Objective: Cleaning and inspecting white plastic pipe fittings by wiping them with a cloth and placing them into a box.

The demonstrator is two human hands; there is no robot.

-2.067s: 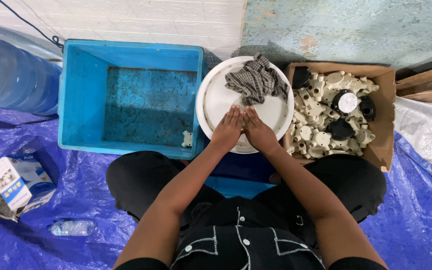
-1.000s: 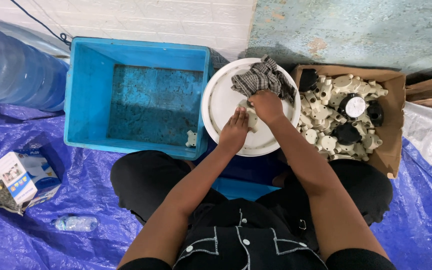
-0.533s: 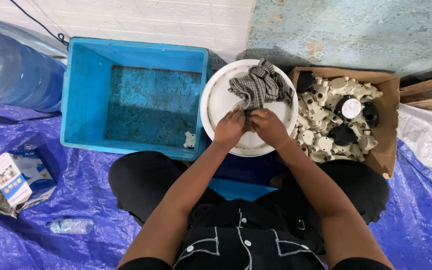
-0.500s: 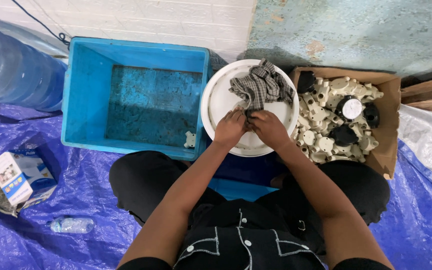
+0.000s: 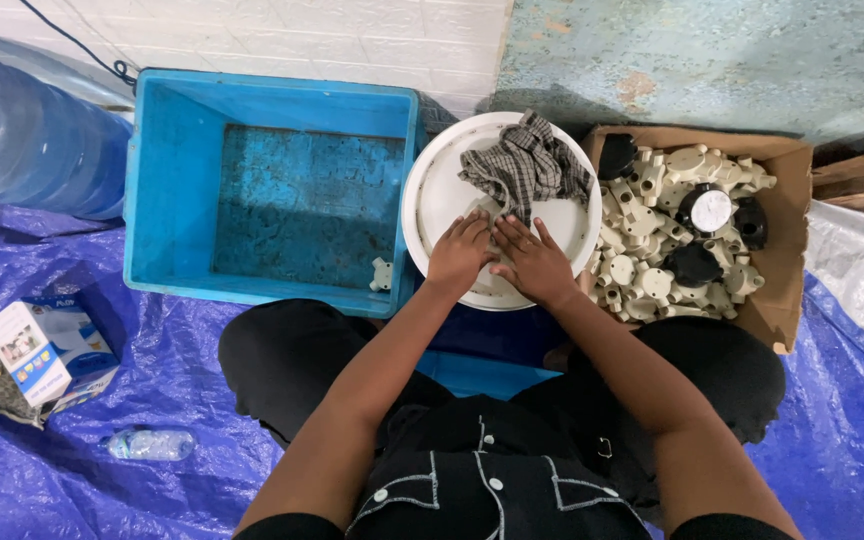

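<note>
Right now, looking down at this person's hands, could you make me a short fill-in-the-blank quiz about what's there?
1. Both hands, left hand and right hand, rest on a round white ____.
2. The checked cloth lies on the lid, just beyond the ____.
3. The cardboard box of pale plastic fittings stands to the person's ____.
4. The blue crate holds just ____ small pale fitting.

Missing words: lid; fingertips; right; one

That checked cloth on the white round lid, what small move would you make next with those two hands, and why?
Probably close the fingers on the small pale piece under them and bring the checked cloth to it. Both the left hand and the right hand rest together on the white lid, just below the cloth, and a cardboard box of similar pale fittings sits beside them.
</note>
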